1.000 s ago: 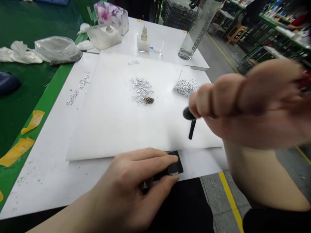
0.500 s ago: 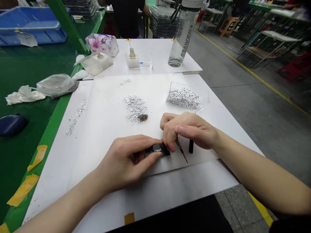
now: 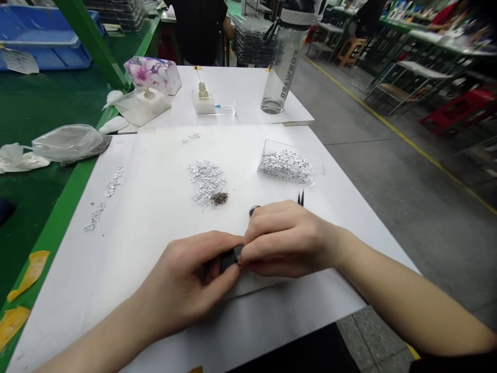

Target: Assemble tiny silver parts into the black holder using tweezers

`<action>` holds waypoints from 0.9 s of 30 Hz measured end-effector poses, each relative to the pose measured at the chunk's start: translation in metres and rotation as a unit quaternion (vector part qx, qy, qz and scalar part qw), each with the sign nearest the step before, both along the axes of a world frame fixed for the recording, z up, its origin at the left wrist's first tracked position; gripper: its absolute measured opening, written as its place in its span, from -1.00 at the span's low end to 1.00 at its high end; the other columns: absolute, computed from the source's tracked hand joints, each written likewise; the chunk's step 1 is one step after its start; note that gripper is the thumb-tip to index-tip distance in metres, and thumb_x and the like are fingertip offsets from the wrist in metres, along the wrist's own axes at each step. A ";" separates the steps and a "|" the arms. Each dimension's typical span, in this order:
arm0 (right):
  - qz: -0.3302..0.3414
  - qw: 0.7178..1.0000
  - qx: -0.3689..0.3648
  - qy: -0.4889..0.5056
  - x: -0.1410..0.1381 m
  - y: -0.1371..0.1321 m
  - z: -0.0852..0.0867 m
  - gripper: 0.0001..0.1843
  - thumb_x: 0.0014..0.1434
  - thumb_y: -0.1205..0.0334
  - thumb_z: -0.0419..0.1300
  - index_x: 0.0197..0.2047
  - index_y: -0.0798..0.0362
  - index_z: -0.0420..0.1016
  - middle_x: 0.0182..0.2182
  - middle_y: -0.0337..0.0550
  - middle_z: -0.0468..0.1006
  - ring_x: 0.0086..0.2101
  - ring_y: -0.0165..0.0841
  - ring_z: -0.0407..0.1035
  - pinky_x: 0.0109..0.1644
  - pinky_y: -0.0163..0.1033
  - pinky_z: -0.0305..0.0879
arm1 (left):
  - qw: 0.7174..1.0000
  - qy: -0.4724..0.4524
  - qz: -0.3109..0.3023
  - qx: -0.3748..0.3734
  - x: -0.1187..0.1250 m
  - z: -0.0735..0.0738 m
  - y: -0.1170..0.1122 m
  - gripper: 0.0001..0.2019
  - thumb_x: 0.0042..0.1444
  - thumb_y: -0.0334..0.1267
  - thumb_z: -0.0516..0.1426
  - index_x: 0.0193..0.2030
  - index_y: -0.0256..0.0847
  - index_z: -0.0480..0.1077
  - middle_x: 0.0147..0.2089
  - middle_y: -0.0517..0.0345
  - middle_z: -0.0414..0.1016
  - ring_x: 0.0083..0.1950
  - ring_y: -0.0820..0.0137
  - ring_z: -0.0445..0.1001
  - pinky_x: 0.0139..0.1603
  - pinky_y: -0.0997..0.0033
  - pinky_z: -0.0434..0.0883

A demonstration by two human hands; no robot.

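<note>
My left hand (image 3: 182, 274) is shut on a small black flat object (image 3: 230, 259), which shows only in a narrow gap between my hands. My right hand (image 3: 287, 243) closes on the same piece from the other side, its fingertips against it. Past my right knuckles stick a dark pointed tool tip (image 3: 301, 198) and a round dark end (image 3: 254, 210). Whether that hand holds them is hidden. Both hands rest over the near edge of a white sheet (image 3: 163, 217), which bears a pile of silver flakes (image 3: 205, 181) and a small heap of dark granules (image 3: 219, 198).
A clear tray of silver pieces (image 3: 286, 167) lies on the sheet, with loose silver bits (image 3: 111, 186) at its left. Beyond stand a clear bottle (image 3: 283, 77), a tissue box (image 3: 152, 75) and a small jar on a clear block (image 3: 203, 103). A person (image 3: 200, 31) stands past the table.
My right hand has moved left and closed onto the black piece beside my left hand. The thin tool and black cylinder seen earlier near it no longer show fully.
</note>
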State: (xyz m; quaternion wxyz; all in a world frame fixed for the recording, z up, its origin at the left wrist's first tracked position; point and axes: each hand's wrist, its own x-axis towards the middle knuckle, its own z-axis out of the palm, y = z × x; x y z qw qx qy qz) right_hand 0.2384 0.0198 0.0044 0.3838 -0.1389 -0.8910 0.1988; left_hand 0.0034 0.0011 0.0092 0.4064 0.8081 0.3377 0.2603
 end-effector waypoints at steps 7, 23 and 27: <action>-0.130 0.983 -0.031 0.122 0.023 0.017 0.021 -0.90 0.27 0.44 0.39 -0.24 0.06 0.64 -0.37 -0.17 0.68 -0.35 -0.39 0.51 -0.34 -0.26 0.40 | 1.000 0.006 0.003 0.014 -0.002 -0.003 -0.001 -0.76 0.31 -0.30 0.21 0.09 -0.06 0.55 -0.23 0.20 0.66 -0.45 0.50 0.45 -0.44 0.56 0.39; -0.476 0.862 0.051 0.166 0.052 0.045 0.014 -0.77 0.39 0.30 0.17 -0.05 -0.04 0.68 -0.20 -0.12 0.72 -0.19 -0.24 0.59 -0.21 -0.14 0.42 | 1.000 -0.003 0.012 0.011 -0.001 -0.011 -0.002 -0.75 0.33 -0.35 0.19 0.08 -0.07 0.59 -0.29 0.29 0.59 -0.51 0.60 0.30 -0.47 0.62 0.30; -0.384 0.918 -0.051 0.087 0.022 0.034 0.029 -0.82 0.36 0.32 0.24 -0.08 -0.02 0.69 -0.17 -0.15 0.75 -0.23 -0.29 0.62 -0.27 -0.21 0.45 | 0.999 -0.047 -0.011 0.015 -0.001 -0.011 -0.001 -0.72 0.29 -0.43 0.19 0.09 -0.17 0.59 -0.25 0.25 0.61 -0.50 0.62 0.30 -0.47 0.63 0.30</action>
